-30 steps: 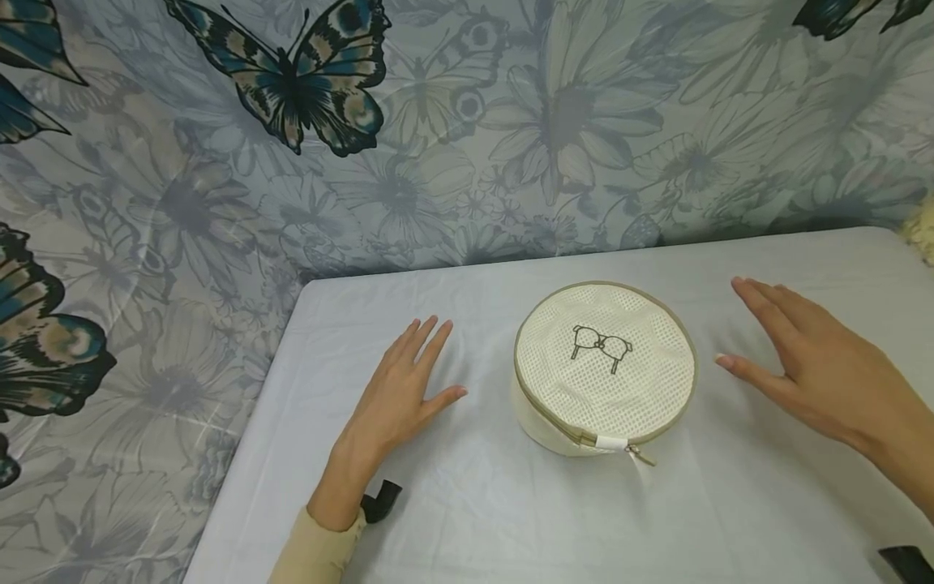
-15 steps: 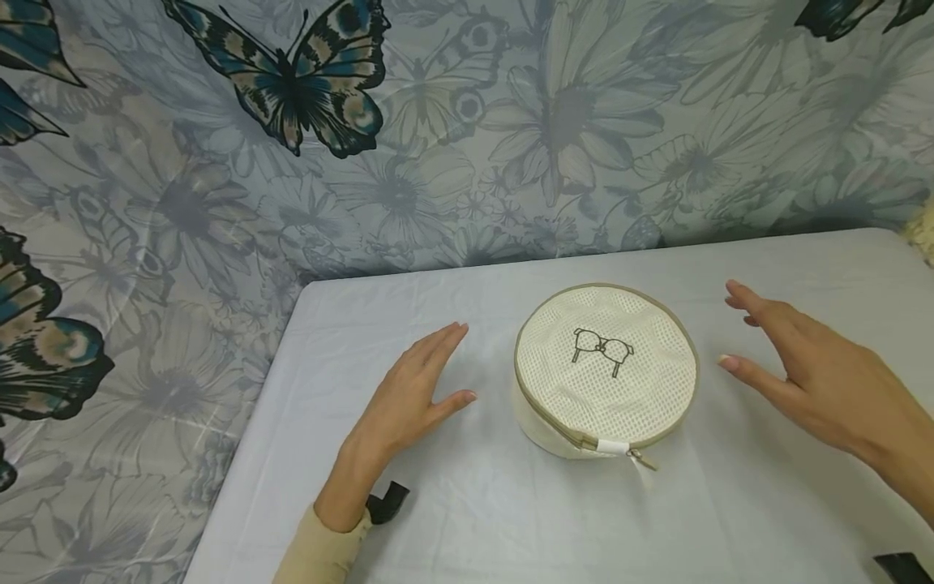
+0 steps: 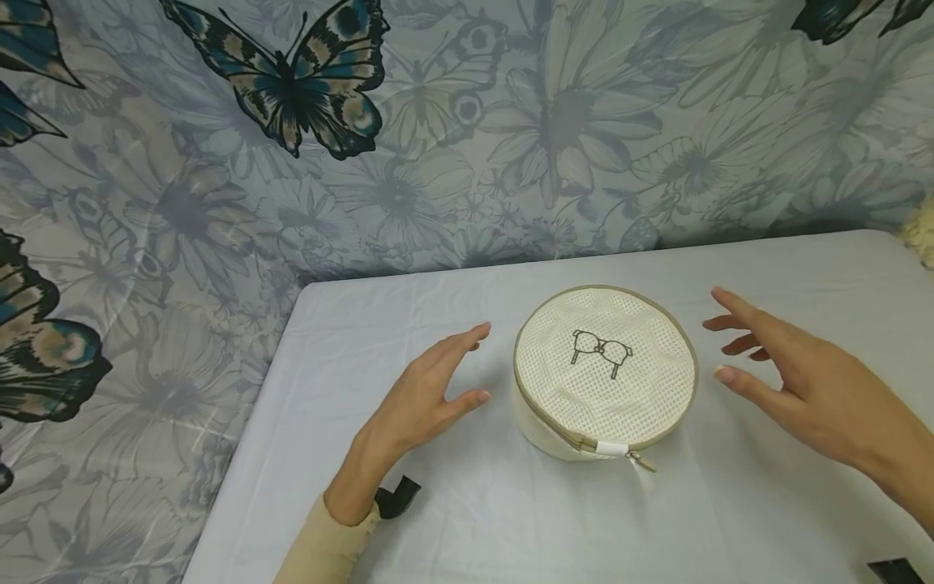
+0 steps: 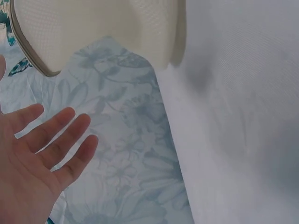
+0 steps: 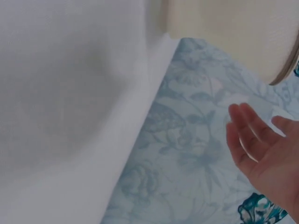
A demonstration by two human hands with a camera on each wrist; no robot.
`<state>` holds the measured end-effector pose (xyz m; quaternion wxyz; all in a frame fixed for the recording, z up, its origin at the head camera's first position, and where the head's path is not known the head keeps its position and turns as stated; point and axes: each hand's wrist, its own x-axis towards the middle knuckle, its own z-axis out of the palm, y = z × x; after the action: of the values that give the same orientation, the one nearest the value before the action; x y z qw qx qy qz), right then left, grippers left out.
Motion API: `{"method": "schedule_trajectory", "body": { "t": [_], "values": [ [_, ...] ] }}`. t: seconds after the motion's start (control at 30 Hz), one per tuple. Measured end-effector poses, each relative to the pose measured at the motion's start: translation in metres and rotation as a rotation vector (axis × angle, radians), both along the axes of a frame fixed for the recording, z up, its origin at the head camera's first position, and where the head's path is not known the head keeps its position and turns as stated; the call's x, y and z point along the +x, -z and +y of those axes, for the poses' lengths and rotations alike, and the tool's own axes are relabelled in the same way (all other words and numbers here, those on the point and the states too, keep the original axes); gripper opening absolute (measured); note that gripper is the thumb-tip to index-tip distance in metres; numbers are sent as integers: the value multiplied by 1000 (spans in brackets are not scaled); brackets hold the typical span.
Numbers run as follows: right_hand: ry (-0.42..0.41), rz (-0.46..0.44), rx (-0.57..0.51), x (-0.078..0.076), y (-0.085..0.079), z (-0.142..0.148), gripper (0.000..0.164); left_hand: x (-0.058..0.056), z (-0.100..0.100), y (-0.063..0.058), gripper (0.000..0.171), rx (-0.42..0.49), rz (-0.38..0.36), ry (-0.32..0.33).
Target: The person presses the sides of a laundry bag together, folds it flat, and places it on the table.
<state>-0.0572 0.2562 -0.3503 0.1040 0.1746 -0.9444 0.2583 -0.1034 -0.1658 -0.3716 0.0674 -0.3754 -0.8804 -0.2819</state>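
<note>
A round cream mesh bag point(image 3: 606, 405) stands on the white-covered table, its zipped lid facing up with a dark glasses drawing point(image 3: 601, 347) on it. The zipper pull point(image 3: 642, 461) hangs at the front, beside a white tab. To the left of the bag my left hand point(image 3: 423, 397) hovers, fingers loosely extended and touching nothing. My right hand point(image 3: 810, 381) is held off the bag's right side, fingers a little bent, with a gap between. Both wrist views catch part of the bag point(image 4: 103, 23) beyond the relaxed fingers; in the right wrist view the bag point(image 5: 224, 32) is at the top.
A white cloth covers the table point(image 3: 467, 519), which meets a wall hanging point(image 3: 438, 162) printed with flowers and butterflies. At the far right edge a pale yellow fluffy thing point(image 3: 921, 231) is partly seen. Black straps point(image 3: 397, 496) are at the wrists.
My left hand has moved right toward the bag, and its fingers have bent slightly. The right hand's fingers have shifted left and curved a little. The bag has stayed in place.
</note>
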Motion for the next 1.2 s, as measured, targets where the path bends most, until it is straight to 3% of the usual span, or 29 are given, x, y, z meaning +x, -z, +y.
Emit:
{"method": "schedule_trajectory", "body": {
  "t": [0.9, 1.2],
  "values": [
    [-133, -96, -102, 3, -3, -15, 88, -9, 29, -10, 71, 118, -95, 154],
    [-195, -45, -139, 1, -3, -19, 92, -11, 35, -11, 67, 140, -146, 184]
  ]
}}
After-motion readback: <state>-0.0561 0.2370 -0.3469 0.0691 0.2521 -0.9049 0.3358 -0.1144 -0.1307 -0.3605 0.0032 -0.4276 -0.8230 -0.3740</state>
